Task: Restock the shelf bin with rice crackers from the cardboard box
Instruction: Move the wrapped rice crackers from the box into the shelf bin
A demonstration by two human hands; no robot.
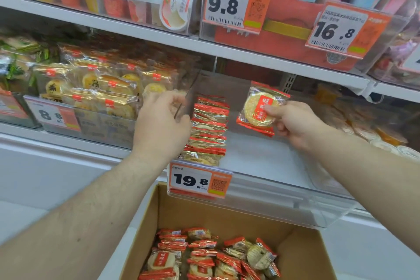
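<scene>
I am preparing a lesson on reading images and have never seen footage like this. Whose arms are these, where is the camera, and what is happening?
The single picture comes from a camera worn on a person's head, looking down at their own bare arms. The right hand pinches a red-and-gold wrapped round rice cracker pack over the clear plastic shelf bin. The left hand grips the bin's transparent divider, beside a row of stacked cracker packs. Below sits an open brown cardboard box holding more packs. An orange price label reading 19.8 hangs on the bin's front.
</scene>
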